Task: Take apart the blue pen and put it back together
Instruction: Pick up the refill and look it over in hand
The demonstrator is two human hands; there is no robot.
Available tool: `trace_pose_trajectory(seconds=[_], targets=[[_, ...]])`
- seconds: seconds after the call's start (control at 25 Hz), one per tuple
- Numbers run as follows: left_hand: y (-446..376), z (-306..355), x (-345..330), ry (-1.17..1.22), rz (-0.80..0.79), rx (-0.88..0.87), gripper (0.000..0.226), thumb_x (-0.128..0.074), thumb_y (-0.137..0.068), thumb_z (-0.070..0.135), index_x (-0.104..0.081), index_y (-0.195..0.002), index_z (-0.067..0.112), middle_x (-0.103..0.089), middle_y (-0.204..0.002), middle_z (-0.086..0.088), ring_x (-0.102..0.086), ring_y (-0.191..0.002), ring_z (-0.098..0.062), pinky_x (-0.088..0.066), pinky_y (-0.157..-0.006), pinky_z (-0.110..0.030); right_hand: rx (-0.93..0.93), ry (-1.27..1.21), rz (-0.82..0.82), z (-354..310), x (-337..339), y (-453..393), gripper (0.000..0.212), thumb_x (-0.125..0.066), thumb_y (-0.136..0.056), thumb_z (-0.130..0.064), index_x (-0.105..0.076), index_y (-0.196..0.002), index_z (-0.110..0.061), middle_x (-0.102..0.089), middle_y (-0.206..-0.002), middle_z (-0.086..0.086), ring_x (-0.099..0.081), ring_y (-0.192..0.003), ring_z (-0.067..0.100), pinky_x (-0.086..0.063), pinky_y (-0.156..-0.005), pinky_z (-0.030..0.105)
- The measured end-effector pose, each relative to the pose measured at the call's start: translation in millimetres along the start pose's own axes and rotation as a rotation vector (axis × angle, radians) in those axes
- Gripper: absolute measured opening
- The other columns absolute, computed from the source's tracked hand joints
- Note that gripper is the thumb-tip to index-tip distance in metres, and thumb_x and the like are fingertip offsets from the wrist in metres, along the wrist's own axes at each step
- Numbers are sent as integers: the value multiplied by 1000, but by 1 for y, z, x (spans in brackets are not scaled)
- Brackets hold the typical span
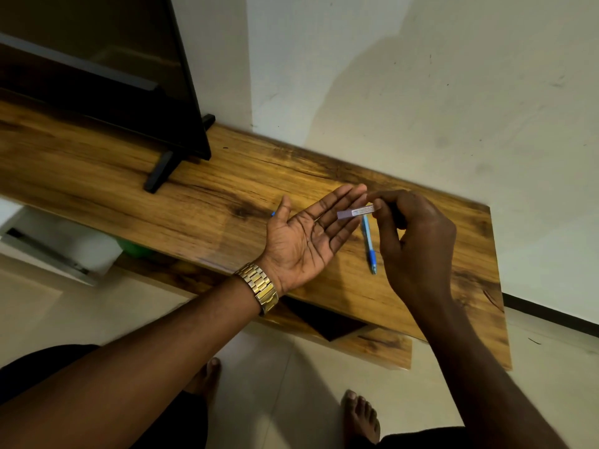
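Observation:
My right hand (411, 234) pinches one end of a short pale barrel piece of the pen (355, 212) and holds it level above my left palm. My left hand (308, 238) lies flat and open, palm up, over the wooden table (210, 189), with nothing resting in it. The other part of the blue pen (369, 244), light blue with a darker blue grip and a tip pointing toward me, lies on the table between my two hands. A tiny blue bit (273, 213) peeks out on the table behind my left thumb.
A black TV (107, 76) on black feet stands at the table's back left. The white wall (421, 92) runs along the table's far edge. A lower wooden shelf (372, 341) sits under the tabletop. My bare feet (361, 416) rest on the tiled floor.

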State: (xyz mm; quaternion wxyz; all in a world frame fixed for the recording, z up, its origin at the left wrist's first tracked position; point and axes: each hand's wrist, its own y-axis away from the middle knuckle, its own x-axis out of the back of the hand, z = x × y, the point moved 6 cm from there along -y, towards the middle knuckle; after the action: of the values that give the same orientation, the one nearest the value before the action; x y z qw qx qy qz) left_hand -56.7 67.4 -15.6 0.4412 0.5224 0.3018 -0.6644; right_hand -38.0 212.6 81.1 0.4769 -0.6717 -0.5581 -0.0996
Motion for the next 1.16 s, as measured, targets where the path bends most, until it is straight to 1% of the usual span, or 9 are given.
trace_pose_trajectory(seconds=[0.16,0.28,0.4,0.56,0.68,0.8,0.88,1.08,1.16], targets=[[0,5,-4,29,2,-11,107,-5,-101,80,-33,-166,0,-38,-172,-22,-39,-160,-33,-29,-131,-40,-132,-108,59,9,7,0,15,-62,-110,-24,-77,-114,-25,-72,-88,-11,-70,-76,14,-52,-68,22],[-1,19,-7,52,-3,-56,108,-4,-99,83,-26,-168,2,-29,-175,-19,-29,-162,-30,-19,-134,-38,-339,-290,124,23,9,6,8,-65,-109,-32,-72,-109,-34,-79,-89,-10,-78,-81,13,-65,-73,33],[-2,42,-2,57,65,-174,110,-5,-98,84,-33,-166,1,-36,-173,-19,-37,-161,-30,-26,-132,-39,-521,-343,111,38,-1,19,3,-76,-102,-30,-76,-99,-30,-82,-90,-7,-80,-82,8,-69,-80,41],[1,61,3,40,129,-265,113,-6,-96,85,-39,-164,1,-46,-168,-19,-42,-159,-29,-36,-126,-37,-369,-27,-66,31,-39,30,10,-86,-91,-21,-78,-88,-17,-80,-81,-7,-70,-66,5,-59,-70,30],[3,63,5,3,162,-273,113,-6,-97,85,-40,-164,1,-48,-167,-18,-44,-158,-28,-37,-125,-36,-305,37,-222,29,-75,37,9,-84,-91,-15,-78,-90,-9,-80,-85,5,-69,-70,16,-49,-66,22],[5,64,5,-9,176,-269,113,-8,-96,86,-41,-163,1,-49,-167,-19,-45,-157,-28,-34,-128,-36,-308,71,-242,34,-89,39,7,-80,-90,-10,-74,-86,-11,-77,-83,5,-62,-68,15,-37,-62,13],[5,65,6,-13,182,-268,113,-9,-96,86,-41,-163,1,-49,-166,-19,-46,-157,-28,-33,-129,-36,-302,88,-259,34,-94,41,6,-78,-90,-9,-75,-87,-12,-77,-82,4,-61,-67,14,-40,-62,17],[5,64,6,-7,170,-251,113,-12,-96,87,-42,-162,1,-49,-166,-20,-45,-157,-29,-37,-126,-37,-266,105,-369,32,-98,40,7,-78,-95,-15,-79,-100,-11,-78,-97,6,-70,-81,18,-61,-80,33],[4,60,7,-33,174,-228,113,-13,-96,87,-43,-162,1,-50,-165,-20,-45,-157,-29,-36,-127,-38,-201,94,-285,25,-83,28,10,-80,-95,-19,-80,-99,-10,-78,-95,5,-69,-79,16,-54,-73,23]])
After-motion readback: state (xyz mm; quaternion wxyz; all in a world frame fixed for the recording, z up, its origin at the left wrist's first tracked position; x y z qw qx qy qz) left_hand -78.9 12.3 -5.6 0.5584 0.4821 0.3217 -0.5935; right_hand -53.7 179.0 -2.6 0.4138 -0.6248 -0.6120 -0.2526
